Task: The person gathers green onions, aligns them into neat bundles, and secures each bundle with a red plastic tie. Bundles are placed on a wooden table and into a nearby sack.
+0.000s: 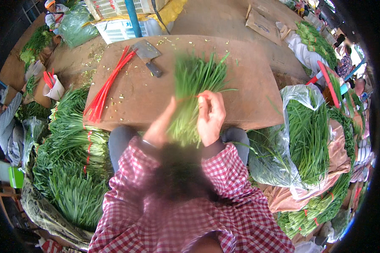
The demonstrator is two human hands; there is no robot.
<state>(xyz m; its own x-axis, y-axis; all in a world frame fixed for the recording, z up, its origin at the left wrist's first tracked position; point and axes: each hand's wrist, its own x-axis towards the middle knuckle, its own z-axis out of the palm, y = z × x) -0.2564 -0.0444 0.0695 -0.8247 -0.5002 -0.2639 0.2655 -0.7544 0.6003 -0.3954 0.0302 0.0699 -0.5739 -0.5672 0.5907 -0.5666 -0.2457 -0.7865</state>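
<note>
A bunch of long green leaves like garlic chives lies upright before me on the brown board, pale stem ends towards my lap. A thin red tie crosses its middle. My right hand pinches the tie between thumb and fingertips on the right side of the bunch. Against the left side is my left hand, thumb pointing up; motion blur hides its fingers. Left on the board lie a sheaf of red tie strips and a cleaver with a dark handle.
Tied green bunches are piled at my left. A clear plastic bag with loose green leaves stands at my right. Beyond the board are white plastic crates and a blue pole. A person sits far left.
</note>
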